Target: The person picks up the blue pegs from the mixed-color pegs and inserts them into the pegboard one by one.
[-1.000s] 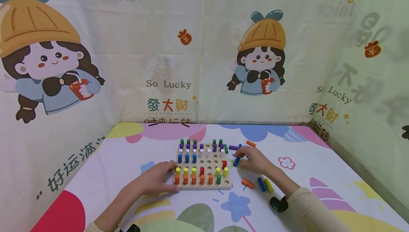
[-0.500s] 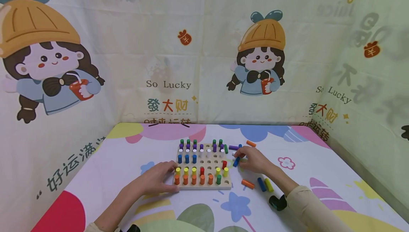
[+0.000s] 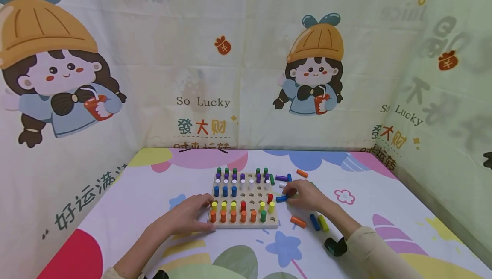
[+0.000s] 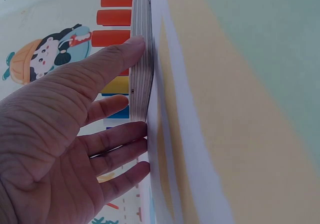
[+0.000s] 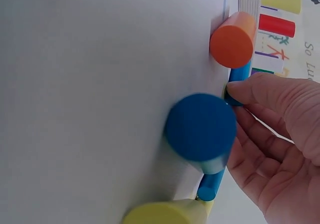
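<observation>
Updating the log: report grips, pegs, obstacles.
Left grip touches pegboard, near left corner. Right grip pinches blue peg. Possible obstacle: loose white peg between right grip and pegboard.

My left hand (image 3: 188, 214) touches the nine-o'clock edge of the pegboard (image 3: 246, 226) while, at its three o'clock, my right hand (image 3: 307, 195) pinches a blue peg (image 3: 281, 199), with one orange peg (image 3: 302, 173) lying toward two o'clock.

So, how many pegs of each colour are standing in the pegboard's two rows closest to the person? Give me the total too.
Orange pegs: 5
Yellow pegs: 5
Green peg: 1
Red peg: 1
Total: 12
</observation>
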Tool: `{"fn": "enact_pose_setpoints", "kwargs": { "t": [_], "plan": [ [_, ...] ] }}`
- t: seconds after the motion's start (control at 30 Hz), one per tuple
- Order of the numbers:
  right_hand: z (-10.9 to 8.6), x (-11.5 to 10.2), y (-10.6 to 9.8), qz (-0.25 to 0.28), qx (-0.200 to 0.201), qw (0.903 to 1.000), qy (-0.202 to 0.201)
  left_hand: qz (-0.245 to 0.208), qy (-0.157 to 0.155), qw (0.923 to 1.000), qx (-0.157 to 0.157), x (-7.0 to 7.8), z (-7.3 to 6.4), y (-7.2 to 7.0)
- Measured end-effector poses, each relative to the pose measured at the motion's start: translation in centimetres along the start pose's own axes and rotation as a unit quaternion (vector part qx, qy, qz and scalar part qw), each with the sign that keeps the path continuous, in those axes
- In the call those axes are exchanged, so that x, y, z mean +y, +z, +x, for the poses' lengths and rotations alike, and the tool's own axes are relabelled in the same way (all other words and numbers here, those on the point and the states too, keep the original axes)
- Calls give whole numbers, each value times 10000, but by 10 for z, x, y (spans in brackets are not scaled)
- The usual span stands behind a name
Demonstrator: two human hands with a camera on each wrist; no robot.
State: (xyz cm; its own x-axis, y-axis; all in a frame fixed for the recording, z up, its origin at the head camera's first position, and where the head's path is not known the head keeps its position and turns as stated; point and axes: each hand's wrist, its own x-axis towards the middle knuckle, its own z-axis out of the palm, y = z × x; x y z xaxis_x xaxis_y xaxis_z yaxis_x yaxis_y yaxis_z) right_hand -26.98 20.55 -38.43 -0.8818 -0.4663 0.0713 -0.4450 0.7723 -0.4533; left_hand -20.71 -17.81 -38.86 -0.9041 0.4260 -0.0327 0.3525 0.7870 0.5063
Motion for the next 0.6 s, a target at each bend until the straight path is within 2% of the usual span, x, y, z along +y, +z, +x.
{"fn": "enact_pose_setpoints", "kwargs": {
  "t": [0.33,0.6],
  "plan": [
    [-8,-3,0,54,-83,9999,-45,-32,4,10000,3,0,0,1],
    [-14,-2,-2,172,-53,9995,-260,-64,22,10000,33,2,-2,-1]
  ]
}}
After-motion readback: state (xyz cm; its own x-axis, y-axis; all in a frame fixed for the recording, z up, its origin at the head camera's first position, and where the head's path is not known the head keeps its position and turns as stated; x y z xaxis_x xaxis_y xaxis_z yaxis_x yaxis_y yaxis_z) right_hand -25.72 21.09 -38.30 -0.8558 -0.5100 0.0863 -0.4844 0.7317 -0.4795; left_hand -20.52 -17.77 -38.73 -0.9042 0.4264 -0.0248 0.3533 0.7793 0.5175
